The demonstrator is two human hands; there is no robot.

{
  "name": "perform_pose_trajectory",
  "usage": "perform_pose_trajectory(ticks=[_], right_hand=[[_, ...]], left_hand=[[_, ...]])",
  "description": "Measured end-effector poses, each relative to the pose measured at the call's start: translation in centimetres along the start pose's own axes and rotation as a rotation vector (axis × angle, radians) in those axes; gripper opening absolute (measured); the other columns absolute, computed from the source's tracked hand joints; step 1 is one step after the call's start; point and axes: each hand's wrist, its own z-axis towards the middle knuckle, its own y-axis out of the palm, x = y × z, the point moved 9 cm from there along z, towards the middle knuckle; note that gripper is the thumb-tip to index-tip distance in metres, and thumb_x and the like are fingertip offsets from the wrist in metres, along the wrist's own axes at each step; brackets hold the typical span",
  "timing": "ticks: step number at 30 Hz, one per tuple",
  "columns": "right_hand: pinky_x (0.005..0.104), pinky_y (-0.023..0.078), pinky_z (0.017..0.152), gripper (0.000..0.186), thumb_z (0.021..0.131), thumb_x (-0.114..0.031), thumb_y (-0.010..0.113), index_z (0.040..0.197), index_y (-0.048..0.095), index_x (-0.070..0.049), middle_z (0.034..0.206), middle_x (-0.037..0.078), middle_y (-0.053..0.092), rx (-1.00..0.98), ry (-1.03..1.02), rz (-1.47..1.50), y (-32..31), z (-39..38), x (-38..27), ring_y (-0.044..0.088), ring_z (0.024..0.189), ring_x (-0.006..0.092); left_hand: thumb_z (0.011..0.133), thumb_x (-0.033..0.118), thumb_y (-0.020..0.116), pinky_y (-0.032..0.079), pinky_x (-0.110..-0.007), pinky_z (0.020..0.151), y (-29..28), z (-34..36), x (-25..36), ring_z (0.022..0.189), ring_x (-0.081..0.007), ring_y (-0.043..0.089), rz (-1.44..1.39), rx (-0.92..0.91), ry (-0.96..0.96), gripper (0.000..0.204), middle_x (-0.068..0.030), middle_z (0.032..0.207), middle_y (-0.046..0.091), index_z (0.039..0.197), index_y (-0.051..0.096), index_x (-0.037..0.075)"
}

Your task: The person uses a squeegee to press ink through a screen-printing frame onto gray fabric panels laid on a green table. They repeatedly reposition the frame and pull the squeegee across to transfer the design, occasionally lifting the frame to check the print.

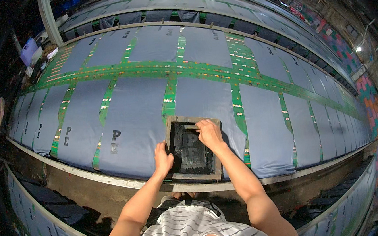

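Observation:
A wooden-framed printing screen (218, 165) lies on a grey-blue fabric panel (205, 94) at the near edge of the long table. Its mesh is smeared with black ink, and dark lettering shows faintly through it. My left hand (162, 159) grips the left side of the frame, thumb toward the inside. Inside the far end of the screen, the fingers of my right hand (209, 133) are closed around a squeegee (191, 127). Its lower edge is hard to make out. Fabric panels to the left (129, 118) carry black printed letters near their front edges.
Green strips (169, 97) with shiny marks run between the panels. Behind stands another long fabric-covered table (144, 4); another (38, 227) lies behind me at the lower left. A metal post (49, 22) and a purple container (28, 51) stand at the far left.

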Motion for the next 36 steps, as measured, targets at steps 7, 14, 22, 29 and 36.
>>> perform_pose_trajectory(ticks=[7,14,22,29,36], right_hand=[[0.0440,0.053,0.086,0.022,0.070,-0.002,0.069,0.092,0.067,-0.002,0.102,0.013,0.067,-0.091,0.068,-0.024,2.4,-2.5,0.1,0.061,0.101,0.0326],[0.0427,0.050,0.092,0.041,0.067,0.001,0.066,0.108,0.066,0.000,0.111,0.013,0.066,-0.082,0.032,0.001,0.3,-12.2,-6.7,0.060,0.106,0.0317],[0.0433,0.044,0.104,0.042,0.077,-0.013,0.073,0.116,0.065,0.001,0.121,0.016,0.063,-0.164,0.045,0.048,-0.5,-17.1,-9.1,0.056,0.118,0.0344],[0.0466,0.047,0.097,0.048,0.089,-0.032,0.072,0.118,0.064,0.005,0.120,0.023,0.062,0.218,0.684,0.188,-3.7,-19.5,2.4,0.058,0.112,0.0413],[0.0474,0.048,0.096,0.055,0.097,-0.042,0.061,0.119,0.065,0.008,0.120,0.025,0.063,-0.004,0.879,0.318,0.2,-21.5,5.6,0.061,0.111,0.0420]], left_hand=[[0.072,-0.001,0.058,0.042,-0.049,0.102,0.5,1.0,-0.4,0.118,-0.0433,0.050,0.026,-0.003,-0.008,0.062,-0.0220,0.122,0.054,0.134,0.051,-0.005],[0.073,-0.002,0.060,0.042,-0.048,0.104,0.4,0.9,-0.2,0.120,-0.0425,0.049,-0.005,-0.006,-0.003,0.063,-0.0219,0.123,0.054,0.135,0.051,-0.006],[0.073,-0.004,0.060,0.041,-0.047,0.105,0.4,1.0,0.3,0.118,-0.0425,0.051,-0.019,0.010,0.023,0.062,-0.0221,0.124,0.055,0.134,0.051,-0.006],[0.072,-0.004,0.061,0.042,-0.046,0.104,0.3,1.0,-0.1,0.117,-0.0423,0.052,-0.060,0.047,0.054,0.060,-0.0235,0.120,0.057,0.132,0.053,-0.006],[0.069,-0.008,0.060,0.043,-0.042,0.103,-0.1,0.5,0.7,0.116,-0.0400,0.054,-0.117,0.096,0.079,0.061,-0.0213,0.122,0.058,0.130,0.055,-0.006]])
